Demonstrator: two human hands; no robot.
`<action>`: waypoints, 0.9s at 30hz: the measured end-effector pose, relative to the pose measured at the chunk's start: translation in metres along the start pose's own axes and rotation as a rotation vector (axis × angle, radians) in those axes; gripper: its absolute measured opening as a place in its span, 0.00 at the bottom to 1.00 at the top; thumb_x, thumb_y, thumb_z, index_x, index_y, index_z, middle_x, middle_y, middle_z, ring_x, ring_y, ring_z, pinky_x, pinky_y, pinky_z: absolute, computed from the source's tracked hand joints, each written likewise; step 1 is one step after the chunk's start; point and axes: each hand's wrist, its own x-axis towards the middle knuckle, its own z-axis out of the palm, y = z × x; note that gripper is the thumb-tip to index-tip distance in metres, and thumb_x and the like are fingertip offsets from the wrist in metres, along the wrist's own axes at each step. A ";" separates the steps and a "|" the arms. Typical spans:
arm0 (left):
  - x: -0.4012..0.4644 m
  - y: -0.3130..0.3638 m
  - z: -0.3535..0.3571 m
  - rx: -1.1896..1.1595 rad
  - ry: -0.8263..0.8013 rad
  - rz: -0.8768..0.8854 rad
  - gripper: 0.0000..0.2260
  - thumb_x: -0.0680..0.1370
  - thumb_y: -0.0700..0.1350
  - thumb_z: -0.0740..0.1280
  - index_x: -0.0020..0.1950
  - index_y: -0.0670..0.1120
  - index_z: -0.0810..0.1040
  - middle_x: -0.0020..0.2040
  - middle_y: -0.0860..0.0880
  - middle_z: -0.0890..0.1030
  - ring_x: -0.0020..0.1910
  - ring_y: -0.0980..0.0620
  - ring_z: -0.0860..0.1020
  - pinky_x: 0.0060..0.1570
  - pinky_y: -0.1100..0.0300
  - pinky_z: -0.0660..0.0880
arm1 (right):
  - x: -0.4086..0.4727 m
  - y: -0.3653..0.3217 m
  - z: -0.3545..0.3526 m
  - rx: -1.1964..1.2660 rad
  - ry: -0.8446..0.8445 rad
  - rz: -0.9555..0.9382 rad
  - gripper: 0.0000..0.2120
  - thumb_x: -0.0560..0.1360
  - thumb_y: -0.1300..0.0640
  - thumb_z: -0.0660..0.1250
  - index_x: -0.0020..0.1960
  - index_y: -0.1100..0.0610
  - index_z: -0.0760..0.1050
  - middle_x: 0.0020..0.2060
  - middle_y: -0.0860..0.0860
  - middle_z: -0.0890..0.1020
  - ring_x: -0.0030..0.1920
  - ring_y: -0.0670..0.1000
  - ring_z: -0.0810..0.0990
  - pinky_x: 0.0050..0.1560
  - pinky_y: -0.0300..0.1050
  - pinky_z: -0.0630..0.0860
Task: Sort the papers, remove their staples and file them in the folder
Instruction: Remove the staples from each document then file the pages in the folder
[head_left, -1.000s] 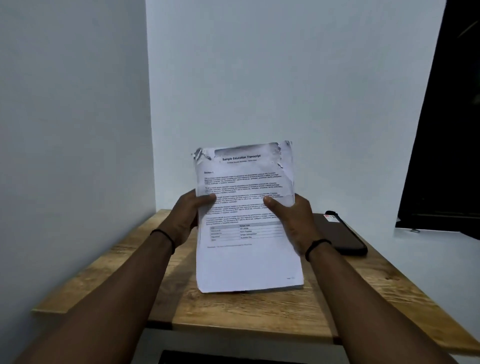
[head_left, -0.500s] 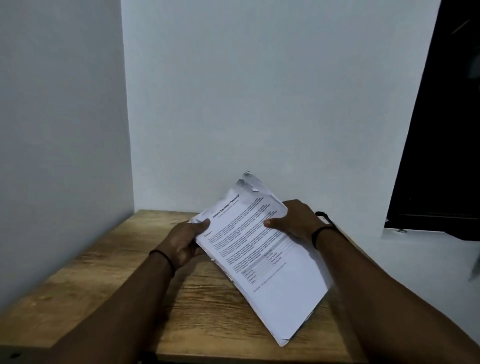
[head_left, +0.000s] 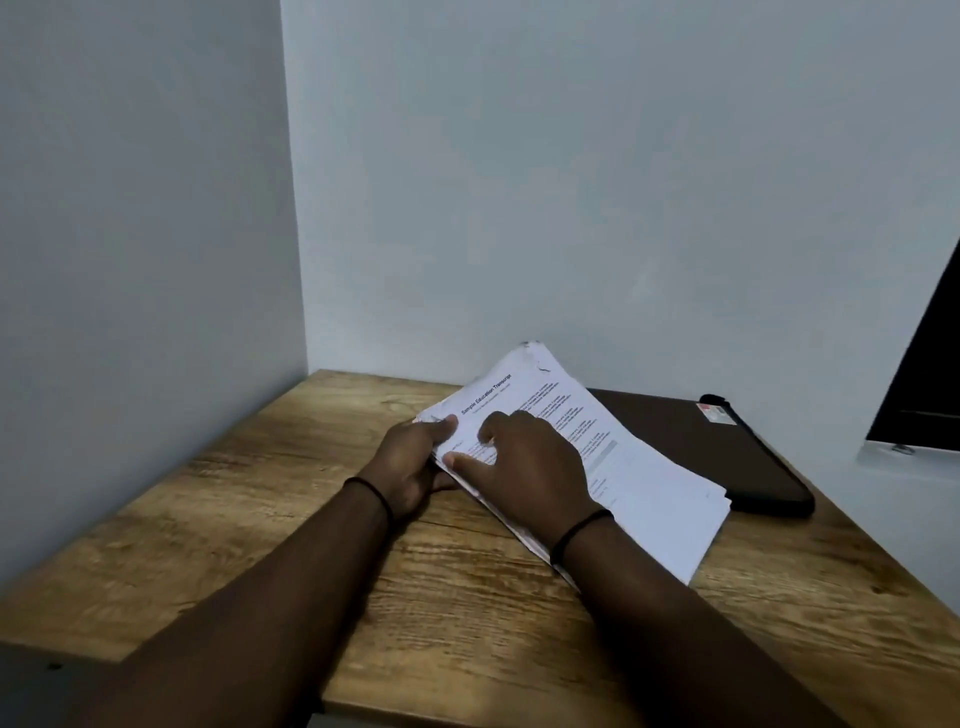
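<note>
A thick stack of white printed papers lies askew on the wooden table, its top corner torn and curled near the back wall. Its right edge overlaps a dark brown folder lying flat at the back right. My left hand grips the stack's left edge, thumb on top and fingers underneath. My right hand rests flat on the top sheet, fingers spread over the text. No staple is visible from here.
White walls close the table in at the back and the left. A dark window frame stands at the far right. Bare wood shows on the left half and along the front edge.
The stack came down from upright in the air to lying on the table, turned clockwise. My right hand shifted from its right edge onto the top sheet. The view swung left, uncovering the folder.
</note>
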 end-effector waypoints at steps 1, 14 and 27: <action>0.001 0.002 -0.003 -0.013 -0.029 -0.025 0.13 0.82 0.40 0.62 0.65 0.40 0.77 0.57 0.41 0.84 0.54 0.41 0.83 0.46 0.47 0.82 | -0.001 -0.003 0.001 -0.058 -0.013 -0.036 0.25 0.72 0.31 0.65 0.57 0.49 0.77 0.52 0.47 0.80 0.54 0.50 0.78 0.50 0.49 0.76; 0.010 0.012 -0.023 -0.026 -0.309 -0.157 0.30 0.77 0.63 0.62 0.67 0.40 0.76 0.64 0.38 0.79 0.60 0.40 0.80 0.59 0.43 0.78 | -0.011 -0.009 0.002 -0.068 0.020 -0.052 0.14 0.79 0.43 0.64 0.42 0.52 0.79 0.38 0.48 0.81 0.42 0.50 0.79 0.39 0.45 0.69; 0.015 0.009 -0.024 -0.062 -0.234 -0.174 0.15 0.82 0.39 0.56 0.64 0.34 0.73 0.60 0.35 0.81 0.52 0.40 0.84 0.53 0.42 0.79 | 0.000 0.025 -0.005 0.383 0.217 0.183 0.22 0.80 0.61 0.62 0.70 0.42 0.66 0.43 0.50 0.80 0.45 0.52 0.78 0.46 0.44 0.72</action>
